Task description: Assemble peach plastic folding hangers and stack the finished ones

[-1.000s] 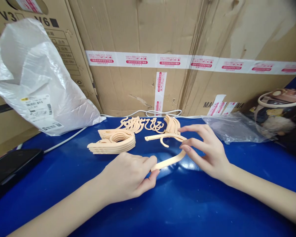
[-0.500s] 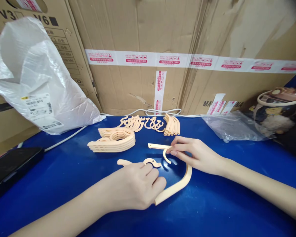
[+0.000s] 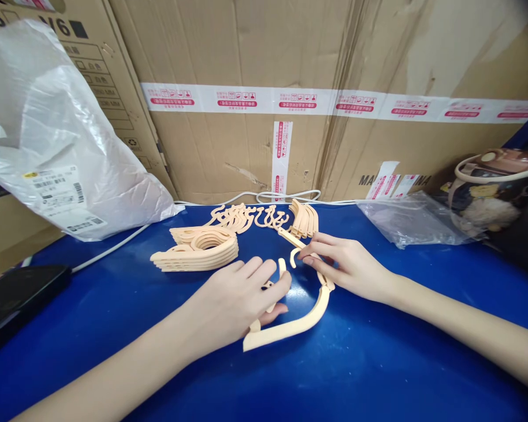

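My right hand (image 3: 345,264) pinches a beige folding hanger at its middle. A straight bar of it points up and left, and a small hook curls out below the fingertips. The hanger's long curved arm (image 3: 297,325) sweeps down and left over the blue table. My left hand (image 3: 249,290) is closed around a smaller beige hanger piece (image 3: 282,268) with a hole, mostly hidden by the fingers. The left end of the curved arm lies just below the left fingers; whether they touch cannot be seen.
Behind my left hand sits a stack of beige folded hangers (image 3: 198,258). Loose hooks (image 3: 233,217) and curved hanger arms (image 3: 303,218) lie farther back. A white bag (image 3: 70,140) and black phone (image 3: 22,299) are left; a clear plastic bag (image 3: 409,220) is right. Cardboard stands behind.
My left hand has lifted and turned its small piece, so its tip now points up. The hanger in my right hand has tilted, its straight bar swinging away from me.
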Demonstrator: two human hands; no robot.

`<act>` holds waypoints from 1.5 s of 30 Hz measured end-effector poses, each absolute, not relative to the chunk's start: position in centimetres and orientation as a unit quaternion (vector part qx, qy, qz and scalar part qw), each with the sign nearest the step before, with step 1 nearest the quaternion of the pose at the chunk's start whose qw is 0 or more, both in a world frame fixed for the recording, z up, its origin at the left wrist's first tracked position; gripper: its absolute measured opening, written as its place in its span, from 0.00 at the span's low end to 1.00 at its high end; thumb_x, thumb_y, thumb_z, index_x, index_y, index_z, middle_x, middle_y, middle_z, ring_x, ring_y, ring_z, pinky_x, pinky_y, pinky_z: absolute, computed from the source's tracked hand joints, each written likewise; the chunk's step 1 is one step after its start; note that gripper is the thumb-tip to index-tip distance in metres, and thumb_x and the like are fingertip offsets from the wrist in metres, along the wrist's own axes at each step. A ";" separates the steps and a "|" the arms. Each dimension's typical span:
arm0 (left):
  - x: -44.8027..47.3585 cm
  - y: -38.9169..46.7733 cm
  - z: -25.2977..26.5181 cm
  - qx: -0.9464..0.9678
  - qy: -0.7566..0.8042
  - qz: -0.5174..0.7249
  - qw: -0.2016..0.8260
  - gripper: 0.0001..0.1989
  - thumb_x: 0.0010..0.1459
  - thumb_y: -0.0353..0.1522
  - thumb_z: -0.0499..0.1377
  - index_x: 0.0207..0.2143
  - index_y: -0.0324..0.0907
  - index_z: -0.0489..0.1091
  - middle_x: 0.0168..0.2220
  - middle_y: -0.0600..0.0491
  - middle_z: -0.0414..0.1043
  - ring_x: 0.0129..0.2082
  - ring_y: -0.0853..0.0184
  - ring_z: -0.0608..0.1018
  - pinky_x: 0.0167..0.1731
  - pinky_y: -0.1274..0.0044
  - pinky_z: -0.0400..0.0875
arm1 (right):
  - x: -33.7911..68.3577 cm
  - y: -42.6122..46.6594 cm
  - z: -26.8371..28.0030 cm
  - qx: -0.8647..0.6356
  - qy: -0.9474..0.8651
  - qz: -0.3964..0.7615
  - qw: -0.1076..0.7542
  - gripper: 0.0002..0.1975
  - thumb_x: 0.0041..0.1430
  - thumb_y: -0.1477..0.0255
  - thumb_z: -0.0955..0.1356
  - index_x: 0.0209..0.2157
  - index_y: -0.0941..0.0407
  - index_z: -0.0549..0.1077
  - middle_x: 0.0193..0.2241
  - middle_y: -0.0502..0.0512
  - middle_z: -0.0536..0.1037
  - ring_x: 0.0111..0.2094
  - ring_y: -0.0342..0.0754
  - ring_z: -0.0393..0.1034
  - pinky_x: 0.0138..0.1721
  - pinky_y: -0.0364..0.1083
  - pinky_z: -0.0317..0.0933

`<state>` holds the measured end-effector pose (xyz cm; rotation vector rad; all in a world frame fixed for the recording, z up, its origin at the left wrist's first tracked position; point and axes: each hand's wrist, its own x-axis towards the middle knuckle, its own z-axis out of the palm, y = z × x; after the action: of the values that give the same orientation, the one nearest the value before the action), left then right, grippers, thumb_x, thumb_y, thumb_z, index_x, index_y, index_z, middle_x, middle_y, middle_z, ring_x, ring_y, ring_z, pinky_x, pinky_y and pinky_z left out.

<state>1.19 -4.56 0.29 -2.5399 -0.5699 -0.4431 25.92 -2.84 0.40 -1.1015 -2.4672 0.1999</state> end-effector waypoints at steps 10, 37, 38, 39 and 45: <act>0.7 -4.4 0.9 -0.978 -0.178 -0.111 0.003 0.25 0.53 0.16 0.50 0.51 0.44 0.62 0.42 0.54 0.69 0.35 0.69 0.70 0.29 0.79 0.64 | 26.1 -2.6 0.2 -0.414 -0.869 0.055 0.267 0.09 0.66 0.70 0.61 0.40 0.55 0.72 0.32 0.50 0.71 0.29 0.41 0.64 0.30 0.41 0.57; 1.7 -5.7 0.5 -0.971 -0.170 -0.158 -0.054 0.13 0.60 0.27 0.53 0.47 0.42 0.69 0.41 0.51 0.74 0.41 0.65 0.72 0.41 0.73 0.68 | 26.5 -2.2 -0.3 -0.380 -0.899 -0.091 0.200 0.12 0.64 0.74 0.60 0.41 0.57 0.75 0.30 0.53 0.74 0.30 0.46 0.68 0.32 0.44 0.56; 1.7 -5.7 0.5 -0.971 -0.167 -0.160 -0.055 0.13 0.60 0.26 0.53 0.46 0.42 0.70 0.41 0.51 0.74 0.41 0.65 0.72 0.41 0.73 0.68 | 26.5 -2.2 -0.3 -0.373 -0.902 -0.092 0.195 0.13 0.64 0.74 0.60 0.41 0.57 0.75 0.29 0.53 0.74 0.30 0.46 0.68 0.32 0.45 0.56; 1.7 -5.7 0.5 -0.971 -0.165 -0.161 -0.055 0.13 0.61 0.26 0.52 0.46 0.42 0.70 0.40 0.51 0.75 0.40 0.65 0.72 0.40 0.74 0.68 | 26.5 -2.2 -0.3 -0.369 -0.905 -0.093 0.191 0.13 0.64 0.74 0.59 0.41 0.57 0.74 0.29 0.53 0.74 0.30 0.45 0.68 0.32 0.45 0.56; 1.8 -5.8 0.6 -0.972 -0.173 -0.153 -0.045 0.11 0.62 0.26 0.52 0.44 0.42 0.70 0.36 0.51 0.73 0.38 0.65 0.73 0.39 0.74 0.69 | 26.4 -2.2 -0.2 -0.357 -0.912 -0.099 0.177 0.13 0.65 0.74 0.58 0.38 0.57 0.73 0.29 0.53 0.73 0.30 0.45 0.67 0.32 0.45 0.55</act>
<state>1.79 -5.80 0.55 -3.1432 -0.5602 -0.4946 26.43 -2.22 -0.19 -1.0110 -2.5796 -0.2810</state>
